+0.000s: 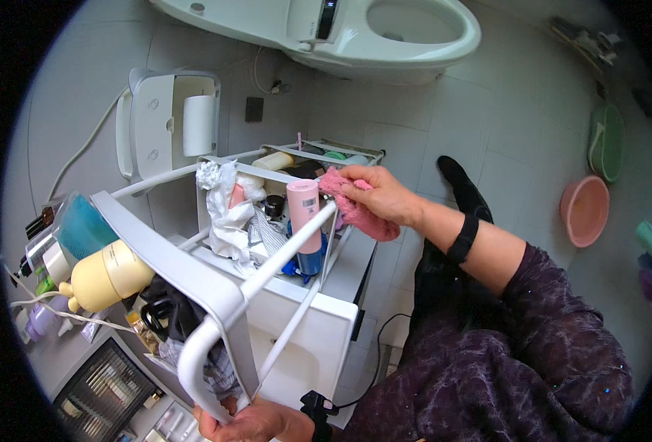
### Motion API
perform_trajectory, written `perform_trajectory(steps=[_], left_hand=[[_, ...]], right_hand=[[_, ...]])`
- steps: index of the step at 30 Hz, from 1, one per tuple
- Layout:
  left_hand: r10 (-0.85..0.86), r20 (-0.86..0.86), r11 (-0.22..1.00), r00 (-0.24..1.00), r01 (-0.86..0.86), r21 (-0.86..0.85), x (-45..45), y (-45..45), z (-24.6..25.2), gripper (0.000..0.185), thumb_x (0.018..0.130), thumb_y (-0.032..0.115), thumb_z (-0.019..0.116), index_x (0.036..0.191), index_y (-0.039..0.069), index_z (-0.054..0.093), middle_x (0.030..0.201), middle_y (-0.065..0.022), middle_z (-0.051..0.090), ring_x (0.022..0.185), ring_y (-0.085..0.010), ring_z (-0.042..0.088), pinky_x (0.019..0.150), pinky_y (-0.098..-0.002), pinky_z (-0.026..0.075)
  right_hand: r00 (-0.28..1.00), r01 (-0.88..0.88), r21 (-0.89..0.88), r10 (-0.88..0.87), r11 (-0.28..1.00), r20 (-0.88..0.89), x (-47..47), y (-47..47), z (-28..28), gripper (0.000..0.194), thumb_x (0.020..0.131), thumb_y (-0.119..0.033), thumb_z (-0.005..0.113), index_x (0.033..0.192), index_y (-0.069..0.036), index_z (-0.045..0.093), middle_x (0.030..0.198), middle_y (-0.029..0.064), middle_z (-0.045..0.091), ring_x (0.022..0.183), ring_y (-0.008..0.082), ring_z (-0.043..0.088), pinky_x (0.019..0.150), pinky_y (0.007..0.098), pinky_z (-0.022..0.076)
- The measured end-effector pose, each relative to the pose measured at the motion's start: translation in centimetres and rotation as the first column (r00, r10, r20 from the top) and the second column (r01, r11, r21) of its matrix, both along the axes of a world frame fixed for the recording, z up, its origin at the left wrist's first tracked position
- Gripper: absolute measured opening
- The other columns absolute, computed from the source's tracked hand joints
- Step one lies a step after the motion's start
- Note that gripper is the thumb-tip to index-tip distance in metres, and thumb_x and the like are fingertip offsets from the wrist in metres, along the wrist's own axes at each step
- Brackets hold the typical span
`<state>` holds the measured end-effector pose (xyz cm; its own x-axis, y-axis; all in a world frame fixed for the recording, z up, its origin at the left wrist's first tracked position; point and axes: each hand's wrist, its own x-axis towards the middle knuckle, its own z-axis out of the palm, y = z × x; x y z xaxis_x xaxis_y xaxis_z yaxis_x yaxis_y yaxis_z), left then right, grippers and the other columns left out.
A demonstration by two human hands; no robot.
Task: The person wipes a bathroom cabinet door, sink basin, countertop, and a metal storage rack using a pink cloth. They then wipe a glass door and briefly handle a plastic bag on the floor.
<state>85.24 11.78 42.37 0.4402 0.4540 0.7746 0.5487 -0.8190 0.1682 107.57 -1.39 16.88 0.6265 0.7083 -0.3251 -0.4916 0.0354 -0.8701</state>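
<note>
My right hand (381, 196) grips a bunched pink cloth (359, 207) against the far side of a white and grey rack (282, 254). My left hand (248, 420) is closed around the rack's curved white handle (196, 353) at the bottom of the view. Within one tier stand a pink bottle (303, 201) and a small black-lidded jar (274, 205). Crumpled white wrapping (229, 221) and a striped cloth (271, 232) lie beside them. Another tier holds a cream tube (273, 161) and other containers, partly hidden by the frame.
A white basin (304, 353) shows beneath the rack. To the left are a yellow bottle (113, 276), a dark mesh basket (105, 387) and a paper roll (198, 126). A toilet (370, 58) stands beyond. Pink (584, 211) and green basins (605, 143) are at right. A cable (381, 337) hangs near me.
</note>
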Motion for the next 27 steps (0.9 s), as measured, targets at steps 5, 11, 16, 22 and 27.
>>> perform_trajectory(steps=[5,11,16,22,27], left_hand=[[0.375,0.031,0.926,0.926,-0.376,0.044,0.0,-0.8,-0.3,0.042,0.104,0.035,0.038,0.092,0.001,0.057,0.086,-0.0086,0.056,0.074,-0.0189,0.055,0.063,-0.0329,0.049],[0.637,-0.103,0.734,0.764,-0.560,0.385,0.8,-1.8,0.1,0.032,0.097,0.030,0.050,0.094,-0.001,0.057,0.092,-0.0137,0.062,0.078,-0.0267,0.063,0.066,-0.0401,0.052],[0.314,0.631,0.944,0.710,-0.159,-0.291,1.5,-1.2,-1.1,0.034,0.095,0.030,0.052,0.093,-0.002,0.062,0.091,-0.0158,0.062,0.082,-0.0289,0.065,0.075,-0.0447,0.059],[0.569,-0.036,0.799,0.821,-0.543,0.257,0.6,-2.1,-0.7,0.029,0.096,0.029,0.050,0.093,0.002,0.061,0.091,-0.0123,0.064,0.082,-0.0279,0.065,0.072,-0.0411,0.056],[0.595,-0.018,0.783,0.803,-0.575,0.236,0.3,-2.1,-0.9,0.031,0.091,0.034,0.055,0.089,0.004,0.055,0.090,-0.0100,0.064,0.079,-0.0271,0.064,0.073,-0.0391,0.054]], right_hand=[[0.914,-0.369,-0.017,0.366,0.929,0.172,6.2,3.4,-1.0,0.030,0.093,-0.021,0.060,0.115,-0.001,0.063,0.103,0.0141,0.068,0.093,0.0205,0.061,0.085,0.0317,0.0482],[0.874,-0.427,0.019,0.407,0.904,0.264,6.3,4.7,-1.2,0.031,0.096,-0.028,0.059,0.114,-0.003,0.063,0.106,0.0146,0.067,0.092,0.0238,0.061,0.085,0.0330,0.0485],[0.918,-0.358,0.105,0.329,0.928,0.222,5.2,4.0,-2.0,0.031,0.096,-0.027,0.061,0.118,-0.005,0.062,0.101,0.0136,0.065,0.090,0.0216,0.060,0.085,0.0324,0.0484],[0.800,-0.426,-0.016,0.385,0.905,0.459,7.8,14.5,-2.6,0.037,0.093,-0.028,0.060,0.122,-0.005,0.061,0.107,0.0213,0.067,0.094,0.0346,0.065,0.084,0.0366,0.0504],[0.804,-0.428,-0.013,0.387,0.904,0.452,8.1,14.1,-2.1,0.039,0.093,-0.030,0.060,0.124,-0.006,0.061,0.110,0.0218,0.067,0.094,0.0357,0.065,0.085,0.0365,0.0503]])
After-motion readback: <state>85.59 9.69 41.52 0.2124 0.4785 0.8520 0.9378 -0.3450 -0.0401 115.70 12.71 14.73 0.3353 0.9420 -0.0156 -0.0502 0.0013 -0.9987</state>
